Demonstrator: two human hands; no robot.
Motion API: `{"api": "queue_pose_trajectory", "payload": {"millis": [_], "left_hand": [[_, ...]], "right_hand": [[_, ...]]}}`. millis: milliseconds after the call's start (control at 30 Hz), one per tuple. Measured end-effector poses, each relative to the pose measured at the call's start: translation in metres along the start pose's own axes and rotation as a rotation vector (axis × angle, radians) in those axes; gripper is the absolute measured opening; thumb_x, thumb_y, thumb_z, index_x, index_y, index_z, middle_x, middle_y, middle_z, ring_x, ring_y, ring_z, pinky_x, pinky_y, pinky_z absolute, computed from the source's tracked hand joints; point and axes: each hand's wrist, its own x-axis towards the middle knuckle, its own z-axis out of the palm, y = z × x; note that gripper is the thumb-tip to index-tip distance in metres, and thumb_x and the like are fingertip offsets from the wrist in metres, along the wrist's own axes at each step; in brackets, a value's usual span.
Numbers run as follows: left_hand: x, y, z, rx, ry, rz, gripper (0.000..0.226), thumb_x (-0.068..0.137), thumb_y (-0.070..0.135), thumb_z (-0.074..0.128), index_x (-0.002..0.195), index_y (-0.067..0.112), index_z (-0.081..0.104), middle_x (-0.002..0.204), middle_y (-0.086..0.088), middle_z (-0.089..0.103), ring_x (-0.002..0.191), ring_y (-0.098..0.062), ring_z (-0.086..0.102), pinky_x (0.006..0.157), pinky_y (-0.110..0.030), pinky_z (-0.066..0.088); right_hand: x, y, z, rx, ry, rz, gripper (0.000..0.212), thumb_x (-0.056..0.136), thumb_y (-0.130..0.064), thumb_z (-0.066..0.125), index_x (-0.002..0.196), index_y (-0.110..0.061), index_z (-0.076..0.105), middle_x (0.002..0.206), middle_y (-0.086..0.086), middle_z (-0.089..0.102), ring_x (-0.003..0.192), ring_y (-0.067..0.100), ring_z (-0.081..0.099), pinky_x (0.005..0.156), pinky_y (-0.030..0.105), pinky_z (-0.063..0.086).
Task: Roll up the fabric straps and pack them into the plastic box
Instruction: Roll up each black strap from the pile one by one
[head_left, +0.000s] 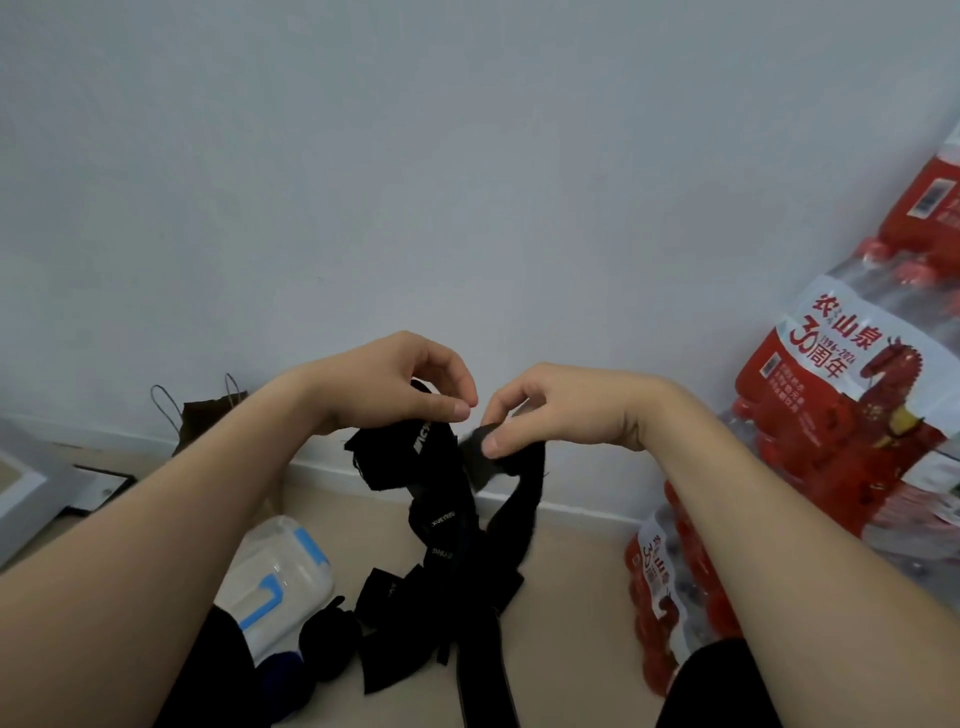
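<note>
While both hands are raised before the wall, the left hand (395, 384) pinches the black fabric straps (441, 519) with curled fingers; the right hand (550, 410) pinches a strap end likewise. Straps trail down to the floor beside the plastic box (280, 577), near the bottled-water packs (841, 415).

box (291, 564) partly behind forearm (156, 525), strap (441, 519) lettering blurred

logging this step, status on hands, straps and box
Left hand and right hand both pinch the black straps, raised. Straps hang tangled, unrolled. Plastic box on floor, lower left; nothing seen in the way.
</note>
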Motion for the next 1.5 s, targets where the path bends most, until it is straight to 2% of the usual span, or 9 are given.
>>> {"api": "queue_pose_trajectory", "payload": {"millis": [200, 400, 633, 733, 833, 967, 1133, 1267, 1500], "left_hand": [[-0.008, 0.006, 0.002, -0.244, -0.103, -0.1, 0.04, 0.096, -0.01, 0.067, 0.126, 0.016, 0.069, 0.12, -0.007, 0.059, 0.068, -0.009, 0.063, 0.064, -0.019, 0.051], [-0.012, 0.003, 0.001, -0.388, 0.047, -0.066, 0.047, 0.078, -0.003, 0.088, 0.119, 0.016, 0.073, 0.121, -0.009, 0.067, 0.08, -0.017, 0.07, 0.08, -0.03, 0.059], [-0.004, 0.005, 0.008, -0.491, 0.348, -0.088, 0.028, 0.083, 0.01, 0.091, 0.106, 0.004, 0.077, 0.104, -0.011, 0.082, 0.083, -0.026, 0.081, 0.067, -0.027, 0.062], [-0.003, 0.005, 0.008, -0.58, 0.291, -0.084, 0.022, 0.086, 0.013, 0.085, 0.106, 0.004, 0.079, 0.112, -0.014, 0.08, 0.094, -0.023, 0.078, 0.081, -0.032, 0.063], [-0.005, 0.007, 0.005, -0.753, 0.219, -0.067, 0.015, 0.098, -0.002, 0.068, 0.108, -0.001, 0.079, 0.12, -0.019, 0.079, 0.102, -0.022, 0.079, 0.079, -0.027, 0.064], [-0.006, 0.006, 0.004, -0.905, 0.118, 0.004, 0.05, 0.089, -0.026, 0.037, 0.117, -0.009, 0.074, 0.131, -0.026, 0.073, 0.122, -0.033, 0.074, 0.092, -0.031, 0.063], [-0.003, 0.007, 0.015, -0.755, 0.201, 0.139, 0.046, 0.084, -0.022, 0.062, 0.121, 0.002, 0.076, 0.128, -0.021, 0.075, 0.122, -0.032, 0.074, 0.094, -0.039, 0.063], [0.002, 0.012, 0.023, -0.485, 0.35, 0.167, 0.031, 0.086, -0.006, 0.085, 0.108, 0.016, 0.083, 0.113, -0.009, 0.081, 0.106, -0.025, 0.079, 0.09, -0.028, 0.062], [0.007, 0.009, 0.024, -0.364, 0.481, 0.079, 0.01, 0.1, 0.03, 0.077, 0.102, 0.021, 0.083, 0.104, -0.014, 0.08, 0.09, -0.014, 0.074, 0.083, -0.023, 0.056]], "right_hand": [[-0.002, 0.006, 0.0, -0.077, 0.157, 0.073, 0.013, 0.101, -0.036, 0.074, 0.096, -0.024, 0.076, 0.09, -0.002, 0.08, 0.076, 0.013, 0.069, 0.076, 0.031, 0.054], [-0.006, -0.008, 0.003, -0.151, 0.15, 0.143, 0.02, 0.097, -0.008, 0.063, 0.105, -0.024, 0.073, 0.08, -0.003, 0.082, 0.064, 0.013, 0.075, 0.066, 0.03, 0.06], [-0.006, -0.013, 0.01, -0.221, 0.207, 0.054, 0.073, 0.058, -0.074, 0.09, 0.121, -0.055, 0.06, 0.092, -0.017, 0.071, 0.077, -0.001, 0.071, 0.078, 0.032, 0.059], [0.003, -0.006, 0.008, -0.191, 0.291, 0.03, 0.017, 0.087, -0.059, 0.078, 0.093, -0.044, 0.075, 0.075, -0.01, 0.076, 0.067, 0.007, 0.073, 0.07, 0.031, 0.059], [0.008, 0.006, 0.001, -0.247, 0.398, 0.094, 0.032, 0.099, -0.036, 0.071, 0.07, -0.023, 0.066, 0.067, -0.004, 0.07, 0.065, 0.015, 0.071, 0.064, 0.031, 0.054], [0.007, 0.015, -0.002, -0.094, 0.39, 0.129, 0.018, 0.096, -0.029, 0.076, 0.086, -0.016, 0.072, 0.077, 0.003, 0.072, 0.071, 0.022, 0.07, 0.069, 0.035, 0.056], [0.005, 0.012, 0.0, -0.005, 0.381, 0.09, 0.012, 0.096, -0.032, 0.077, 0.103, -0.025, 0.071, 0.066, -0.009, 0.072, 0.057, 0.005, 0.069, 0.05, 0.021, 0.05], [0.003, 0.014, 0.005, -0.005, 0.313, 0.08, 0.028, 0.098, -0.037, 0.075, 0.094, -0.009, 0.073, 0.072, 0.003, 0.074, 0.067, 0.02, 0.072, 0.063, 0.034, 0.059], [-0.011, 0.023, -0.001, -0.124, 0.204, 0.162, 0.046, 0.09, -0.031, 0.086, 0.132, -0.039, 0.069, 0.098, -0.01, 0.076, 0.091, 0.014, 0.074, 0.091, 0.034, 0.058]]}}
